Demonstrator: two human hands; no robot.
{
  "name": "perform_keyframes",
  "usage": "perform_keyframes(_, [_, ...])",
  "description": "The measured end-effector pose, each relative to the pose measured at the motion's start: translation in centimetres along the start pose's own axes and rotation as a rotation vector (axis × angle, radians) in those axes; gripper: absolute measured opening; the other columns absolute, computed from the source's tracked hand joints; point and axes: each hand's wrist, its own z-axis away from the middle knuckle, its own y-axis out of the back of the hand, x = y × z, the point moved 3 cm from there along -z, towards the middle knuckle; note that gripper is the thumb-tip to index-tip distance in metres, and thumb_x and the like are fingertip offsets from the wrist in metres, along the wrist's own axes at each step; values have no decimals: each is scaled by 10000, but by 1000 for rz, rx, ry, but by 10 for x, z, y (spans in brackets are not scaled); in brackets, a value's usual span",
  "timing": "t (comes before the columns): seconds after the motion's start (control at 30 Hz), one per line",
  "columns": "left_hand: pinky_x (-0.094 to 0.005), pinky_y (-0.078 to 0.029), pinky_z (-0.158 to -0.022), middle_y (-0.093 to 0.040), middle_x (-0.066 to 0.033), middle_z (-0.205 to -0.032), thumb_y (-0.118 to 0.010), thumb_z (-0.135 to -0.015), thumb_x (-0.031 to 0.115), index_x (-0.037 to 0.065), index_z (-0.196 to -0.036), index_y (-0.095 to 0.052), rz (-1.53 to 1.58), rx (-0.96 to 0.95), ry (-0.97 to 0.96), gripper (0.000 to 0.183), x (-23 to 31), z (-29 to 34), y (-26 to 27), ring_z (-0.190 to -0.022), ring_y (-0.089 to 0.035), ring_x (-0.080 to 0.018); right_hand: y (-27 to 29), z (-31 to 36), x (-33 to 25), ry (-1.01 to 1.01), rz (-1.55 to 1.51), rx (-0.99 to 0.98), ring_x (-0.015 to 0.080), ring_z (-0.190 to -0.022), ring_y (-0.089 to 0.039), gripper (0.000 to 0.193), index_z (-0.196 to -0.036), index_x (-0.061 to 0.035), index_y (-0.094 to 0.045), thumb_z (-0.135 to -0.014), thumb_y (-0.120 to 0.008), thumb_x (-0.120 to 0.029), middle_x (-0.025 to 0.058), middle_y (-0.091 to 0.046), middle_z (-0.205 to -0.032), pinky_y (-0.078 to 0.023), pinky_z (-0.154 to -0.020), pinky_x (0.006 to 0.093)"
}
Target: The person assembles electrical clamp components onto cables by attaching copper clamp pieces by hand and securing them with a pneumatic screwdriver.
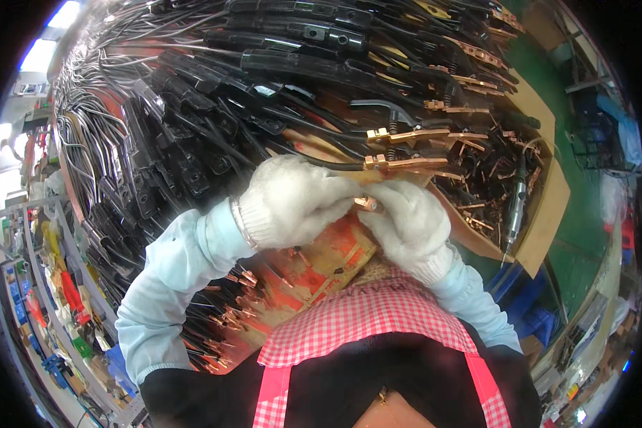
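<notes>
Both my hands wear white knitted gloves and meet in front of me, fingertips close together. A small copper-coloured fitting [367, 204] shows between them. My left hand [299, 200] is closed around one side of it, and my right hand [410, 221] pinches it from the other. The fingers hide most of the piece. Just beyond the gloves lie copper welding electrode holder jaws [406, 163] with springs, joined to black cables [321, 162]. One of them has a black lever [381, 105].
Heaped black cables and handle sleeves [299, 64] fill the far and left side. At right, a cardboard box [549, 207] holds copper and black parts, with a power screwdriver [516, 207] lying across it. Copper-tipped cable ends [239, 314] lie near my left forearm, beside a worn red-and-tan surface [328, 260].
</notes>
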Motion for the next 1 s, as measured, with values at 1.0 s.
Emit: perform_keyframes(1.0, [-350,-549,-714,-701,-95,-809,-563,-951,291,137,-1011,-739,384,-325,237,242,-8,-1,10,-753,-695,-219,5,-27,-5,136,-284,-312,310,-729,-687,155,-954,-102,-595,-810,-653,-95,87,-693,-837,-551,-608,404])
